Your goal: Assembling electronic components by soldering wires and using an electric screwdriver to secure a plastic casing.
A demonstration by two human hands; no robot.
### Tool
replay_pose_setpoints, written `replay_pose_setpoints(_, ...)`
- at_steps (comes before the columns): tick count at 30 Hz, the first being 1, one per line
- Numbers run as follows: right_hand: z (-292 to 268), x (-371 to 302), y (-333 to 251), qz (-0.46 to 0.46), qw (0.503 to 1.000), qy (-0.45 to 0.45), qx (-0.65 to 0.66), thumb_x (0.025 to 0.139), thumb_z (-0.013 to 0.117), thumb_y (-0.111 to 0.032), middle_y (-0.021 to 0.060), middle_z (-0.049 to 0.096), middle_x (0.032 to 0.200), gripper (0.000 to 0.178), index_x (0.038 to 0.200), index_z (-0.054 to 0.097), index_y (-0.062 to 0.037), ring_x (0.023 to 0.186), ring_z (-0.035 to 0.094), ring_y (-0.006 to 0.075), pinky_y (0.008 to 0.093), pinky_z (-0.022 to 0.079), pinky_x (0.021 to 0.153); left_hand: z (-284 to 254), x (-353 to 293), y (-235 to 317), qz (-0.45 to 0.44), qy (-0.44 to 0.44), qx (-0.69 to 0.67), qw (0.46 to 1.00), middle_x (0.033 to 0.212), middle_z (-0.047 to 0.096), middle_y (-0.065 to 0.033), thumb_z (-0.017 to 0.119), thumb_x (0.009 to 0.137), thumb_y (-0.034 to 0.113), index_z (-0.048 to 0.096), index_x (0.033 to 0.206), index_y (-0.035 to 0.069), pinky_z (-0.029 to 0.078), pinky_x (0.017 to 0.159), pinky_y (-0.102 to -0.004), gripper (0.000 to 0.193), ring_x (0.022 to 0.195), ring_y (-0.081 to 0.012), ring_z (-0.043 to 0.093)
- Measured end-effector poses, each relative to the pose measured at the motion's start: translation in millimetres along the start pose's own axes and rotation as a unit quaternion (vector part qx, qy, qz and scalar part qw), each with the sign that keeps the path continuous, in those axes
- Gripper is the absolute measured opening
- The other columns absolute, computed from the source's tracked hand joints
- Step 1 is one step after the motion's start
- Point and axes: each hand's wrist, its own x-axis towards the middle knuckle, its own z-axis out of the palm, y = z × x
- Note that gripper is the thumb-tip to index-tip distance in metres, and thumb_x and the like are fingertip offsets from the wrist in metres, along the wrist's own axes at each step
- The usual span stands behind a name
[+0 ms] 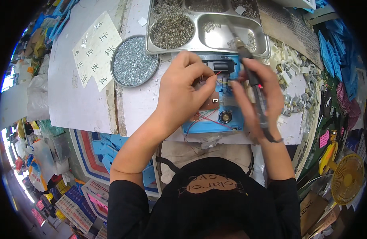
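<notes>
On the table (87, 109), beside a metal tray (197, 44), a blue case (203, 126) is laid with its inside showing. A red wire (219, 73) is pinched over it by the left hand (186, 85); by the right hand (271, 85), blurred, a dark slim tool (253, 77) is grasped, pointed toward the tray.

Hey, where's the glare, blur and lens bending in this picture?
Head view: glare whitens the metal tray's near-right compartment; the right hand and its dark tool are smeared, the left hand sharper; the white table's left edge bows.
</notes>
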Motion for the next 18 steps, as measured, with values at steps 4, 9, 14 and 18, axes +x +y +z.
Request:
replay_pose_setpoints(4, -35, -15, 9, -0.003, 1.0, -0.006, 0.029, 0.083, 0.077, 0.004, 0.0116, 0.066, 0.096, 0.035, 0.115, 0.065, -0.0013, 0.078, 0.061, 0.0178, 0.0273, 0.049, 0.07, 5, -2, 0, 0.008, 0.007, 0.045, 0.999, 0.088, 0.058, -0.0077, 0.077, 0.079, 0.006, 0.07, 0.081, 0.002, 0.051, 0.064, -0.0337, 0.008, 0.073, -0.0215, 0.062)
replay_pose_setpoints(9, -51, -27, 2, 0.011, 0.997, -0.012, 0.076, 0.084, 0.077, 0.0, 0.0104, 0.064, 0.087, 0.033, 0.112, 0.061, 0.0016, 0.073, 0.058, 0.0165, 0.0262, 0.046, 0.066, 4, -4, -6, 0.023, 0.015, 0.057, 0.998, 0.087, 0.055, -0.0067, 0.075, 0.08, 0.002, 0.069, 0.081, -0.001, 0.048, 0.061, -0.0285, 0.007, 0.072, -0.0165, 0.057)
replay_pose_setpoints(14, -55, -29, 7, -0.044, 0.997, -0.057, 0.043, 0.082, 0.08, -0.005, 0.0102, 0.065, 0.079, 0.032, 0.108, 0.062, 0.0, 0.062, 0.057, 0.0177, 0.0279, 0.044, 0.057, 5, -4, -7, 0.025, 0.024, 0.066, 0.997, 0.087, 0.055, -0.0065, 0.075, 0.08, 0.0, 0.069, 0.081, -0.001, 0.048, 0.06, -0.0279, 0.006, 0.071, -0.0157, 0.057)
replay_pose_setpoints(18, -49, -22, 8, -0.1, 0.99, -0.097, 0.032, 0.078, 0.081, -0.005, 0.0095, 0.066, 0.076, 0.033, 0.106, 0.064, -0.0012, 0.056, 0.056, 0.0197, 0.0296, 0.044, 0.052, 5, -4, -7, 0.028, 0.024, 0.073, 0.997, 0.088, 0.055, -0.0065, 0.075, 0.079, 0.0, 0.068, 0.081, -0.001, 0.047, 0.06, -0.0278, 0.007, 0.071, -0.0156, 0.056)
